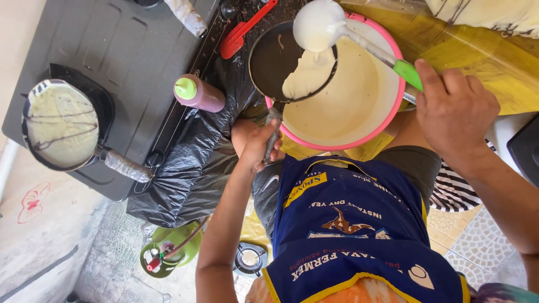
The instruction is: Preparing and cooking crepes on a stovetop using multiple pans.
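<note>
The right hand (455, 115) has a closed grip on a green-handled ladle (320, 25), which pours batter into a small black pan (269, 59). The left hand (259, 147) grips this pan's handle tightly, over the pink-rimmed batter bowl (387, 106).

the left hand (259, 147) is clenched in a fist, forearm rising from below. the right hand (453, 112) is closed too, knuckles up, its fingers seemingly curled under, forearm entering from the right edge.
</note>
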